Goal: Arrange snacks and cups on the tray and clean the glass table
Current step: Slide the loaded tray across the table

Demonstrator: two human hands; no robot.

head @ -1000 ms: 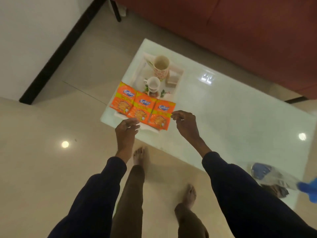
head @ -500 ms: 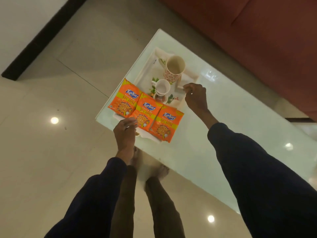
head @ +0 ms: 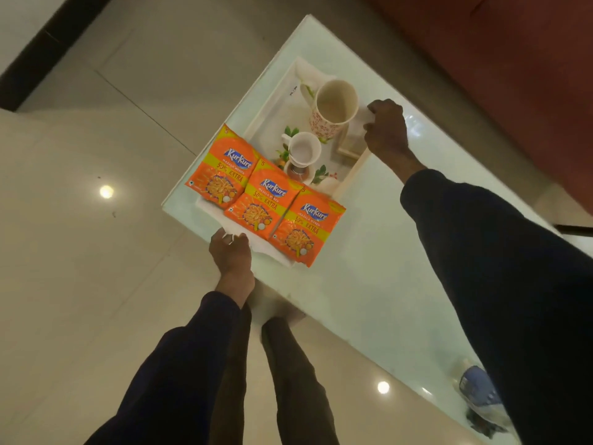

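Observation:
A white tray (head: 272,104) lies on the left end of the glass table (head: 369,252). Three orange snack packets (head: 266,197) overlap in a row on its near end. Behind them stand a small white cup (head: 303,150) and a tall floral mug (head: 333,107). My left hand (head: 231,252) grips the tray's near edge, fingers curled over the rim. My right hand (head: 385,130) grips the tray's far right edge beside the mug.
A red-brown sofa (head: 497,59) runs along the table's far side. A bottle with a blue label (head: 478,390) and a dark cloth (head: 484,425) lie at the table's right end. My legs (head: 288,380) stand against the table's near edge on the tiled floor.
My right hand moved from the packets' corner up past the small cup to the tray's far right edge. My left hand stayed at the near edge.

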